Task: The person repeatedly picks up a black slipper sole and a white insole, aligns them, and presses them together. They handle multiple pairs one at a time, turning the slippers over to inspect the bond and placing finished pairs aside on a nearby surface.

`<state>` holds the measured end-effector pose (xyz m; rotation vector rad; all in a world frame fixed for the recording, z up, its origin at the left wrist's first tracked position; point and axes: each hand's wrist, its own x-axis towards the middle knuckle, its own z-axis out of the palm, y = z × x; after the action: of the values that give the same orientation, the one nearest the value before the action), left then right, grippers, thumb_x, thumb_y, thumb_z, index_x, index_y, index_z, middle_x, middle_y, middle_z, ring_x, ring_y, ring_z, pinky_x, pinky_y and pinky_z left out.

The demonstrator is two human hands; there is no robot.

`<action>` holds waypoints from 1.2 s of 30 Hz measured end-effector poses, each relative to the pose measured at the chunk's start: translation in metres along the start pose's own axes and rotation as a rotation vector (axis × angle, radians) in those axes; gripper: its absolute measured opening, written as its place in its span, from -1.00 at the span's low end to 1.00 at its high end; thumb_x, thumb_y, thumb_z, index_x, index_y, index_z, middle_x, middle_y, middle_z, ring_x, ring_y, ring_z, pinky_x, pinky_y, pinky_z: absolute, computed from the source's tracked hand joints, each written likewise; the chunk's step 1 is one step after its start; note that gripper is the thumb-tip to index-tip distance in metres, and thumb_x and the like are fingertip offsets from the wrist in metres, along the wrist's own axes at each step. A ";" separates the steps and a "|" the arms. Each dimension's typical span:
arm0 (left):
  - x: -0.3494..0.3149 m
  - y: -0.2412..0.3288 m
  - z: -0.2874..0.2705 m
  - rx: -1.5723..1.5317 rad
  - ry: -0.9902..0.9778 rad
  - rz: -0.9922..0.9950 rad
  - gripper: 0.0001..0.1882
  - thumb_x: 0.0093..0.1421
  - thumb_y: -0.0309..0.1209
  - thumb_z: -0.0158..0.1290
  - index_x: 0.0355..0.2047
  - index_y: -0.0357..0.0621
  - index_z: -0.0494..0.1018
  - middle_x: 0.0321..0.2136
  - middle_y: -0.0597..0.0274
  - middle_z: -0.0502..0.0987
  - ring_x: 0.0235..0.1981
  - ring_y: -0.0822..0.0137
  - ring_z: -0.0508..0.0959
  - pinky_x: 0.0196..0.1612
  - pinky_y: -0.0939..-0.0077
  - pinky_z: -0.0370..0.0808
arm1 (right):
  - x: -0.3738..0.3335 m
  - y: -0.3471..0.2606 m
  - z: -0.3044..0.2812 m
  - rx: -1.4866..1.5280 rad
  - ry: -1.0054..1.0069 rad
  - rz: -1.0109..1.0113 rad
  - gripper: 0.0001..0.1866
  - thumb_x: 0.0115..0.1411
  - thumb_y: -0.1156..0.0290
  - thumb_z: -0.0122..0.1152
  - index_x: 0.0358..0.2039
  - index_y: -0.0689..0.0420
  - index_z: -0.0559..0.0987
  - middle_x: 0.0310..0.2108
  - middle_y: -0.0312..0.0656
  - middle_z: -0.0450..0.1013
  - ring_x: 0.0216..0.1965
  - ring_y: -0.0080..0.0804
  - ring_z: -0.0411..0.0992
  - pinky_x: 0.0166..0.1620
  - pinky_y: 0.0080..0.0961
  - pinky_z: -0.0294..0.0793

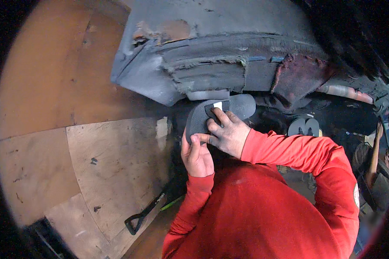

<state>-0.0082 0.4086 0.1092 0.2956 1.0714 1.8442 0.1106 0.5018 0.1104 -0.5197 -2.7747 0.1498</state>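
Observation:
Both of my hands hold a grey slide sandal (243, 106) at the edge of a dust-covered grey machine (212, 21). The sandal has a ridged sole and a dark strap (210, 108) with a white patch. My left hand (199, 160) grips the sandal's left end from below, thumb toward me and fingers mostly hidden behind it. My right hand (231, 136) lies over the near side, its fingertips on the strap and sole. Dark dust covers its knuckles. A pale grey strip (208, 95) on the machine is right behind the sandal; whether they touch, I cannot tell.
A pair of grey sandals (304, 127) stands to the right below the machine. Ragged cloth flaps (300, 80) hang from the machine's edge. Wooden boards (116, 164) spread out at the left, with a black D-shaped handle (134, 224) near their lower edge. A person's arm (376, 151) shows at the far right.

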 end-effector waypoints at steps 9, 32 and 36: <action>-0.040 0.063 -0.058 0.135 -0.276 0.236 -0.08 0.16 -0.03 0.22 0.30 -0.39 0.08 0.25 -0.11 0.26 0.25 0.01 0.31 0.32 0.05 0.22 | 0.042 -0.084 -0.073 0.071 0.396 0.064 -0.45 0.16 0.14 -0.01 0.21 -0.48 0.41 -0.21 -0.24 0.35 -0.03 0.03 0.32 -0.18 -0.17 0.52; -0.012 0.064 0.115 0.212 -0.487 0.016 -0.22 0.38 -0.37 -0.06 0.44 -0.10 -0.28 -0.09 -0.02 0.52 -0.46 0.31 0.61 -0.67 0.58 0.52 | -0.040 0.005 -0.198 0.118 0.604 0.506 -0.27 0.05 0.18 0.43 0.20 0.17 0.43 -0.11 0.06 0.50 -0.11 -0.07 0.49 0.02 -0.33 0.48; 0.037 0.085 0.178 0.036 -0.643 0.010 -0.22 0.41 -0.32 -0.08 0.43 -0.10 -0.33 -0.06 -0.07 0.48 -0.25 0.15 0.62 -0.22 0.28 0.63 | -0.048 0.052 -0.319 -0.489 0.833 0.378 -0.46 0.09 0.23 0.38 0.09 0.08 0.54 -0.09 -0.04 0.53 -0.06 -0.16 0.49 0.08 -0.36 0.43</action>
<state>0.0271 0.5215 0.2707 0.8488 0.6498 1.5683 0.2731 0.5467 0.3900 -0.9561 -1.8600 -0.5518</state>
